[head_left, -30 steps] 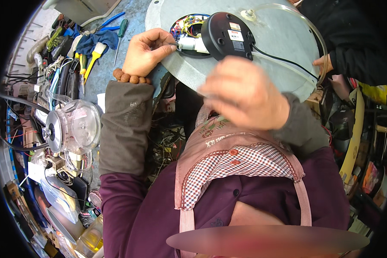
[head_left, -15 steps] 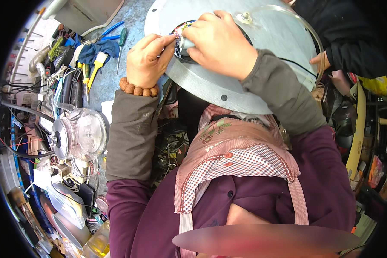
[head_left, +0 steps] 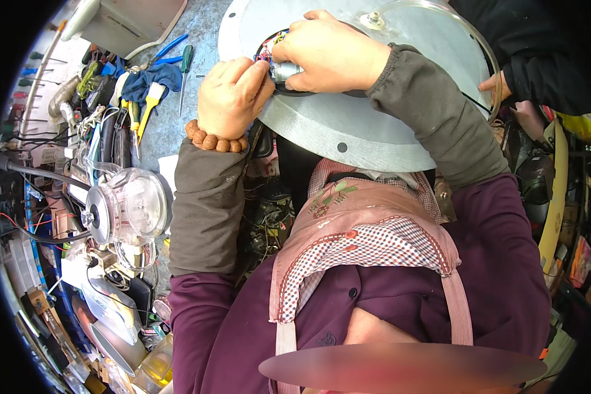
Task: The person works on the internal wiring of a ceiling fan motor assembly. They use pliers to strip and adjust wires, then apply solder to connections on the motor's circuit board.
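A large round grey metal cover (head_left: 374,131) lies before me, with a black-rimmed opening near its left side. Inside the opening sit thin coloured wires (head_left: 264,56) and a silver cylindrical part (head_left: 285,71). My left hand (head_left: 233,95), with a brown bead bracelet at the wrist, is closed at the opening's left edge, its fingertips pinched at the wires. From the right, my right hand (head_left: 335,56) reaches over the opening, fingers curled round the silver part and close to the wires. Its fingertips are partly hidden.
Blue-handled pliers (head_left: 167,49), a green screwdriver (head_left: 186,65) and a yellow brush (head_left: 152,105) lie on the bench at the left. Nearer stands a glass teapot (head_left: 134,203) among cables. At the right, another person's hand (head_left: 496,87) rests by the cover's rim.
My left hand has turned slightly, its fingers more curled at the wires. My right hand has shifted a little, showing more of the silver part. The view has moved slightly.
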The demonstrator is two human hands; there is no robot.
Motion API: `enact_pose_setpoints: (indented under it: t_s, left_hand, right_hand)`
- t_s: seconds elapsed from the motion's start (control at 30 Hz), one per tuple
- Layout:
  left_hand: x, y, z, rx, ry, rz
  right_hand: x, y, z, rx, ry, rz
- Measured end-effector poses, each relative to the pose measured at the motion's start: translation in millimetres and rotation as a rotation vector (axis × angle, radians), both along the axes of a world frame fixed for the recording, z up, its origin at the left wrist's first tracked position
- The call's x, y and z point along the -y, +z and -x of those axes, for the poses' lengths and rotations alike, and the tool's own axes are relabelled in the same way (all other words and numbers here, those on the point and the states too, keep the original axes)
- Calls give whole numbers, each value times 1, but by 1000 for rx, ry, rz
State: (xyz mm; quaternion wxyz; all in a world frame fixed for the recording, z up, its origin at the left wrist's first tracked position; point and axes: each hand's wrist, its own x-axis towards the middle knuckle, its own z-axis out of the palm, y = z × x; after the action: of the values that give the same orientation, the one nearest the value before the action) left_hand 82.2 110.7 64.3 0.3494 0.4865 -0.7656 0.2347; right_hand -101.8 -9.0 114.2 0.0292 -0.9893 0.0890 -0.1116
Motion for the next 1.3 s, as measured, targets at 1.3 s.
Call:
enact_pose_setpoints:
  t_s: [1.3]
  left_hand:
    - [7,-4,34,-1779,-242,-659]
  right_hand:
    - [23,61,40,112,-33,-114]
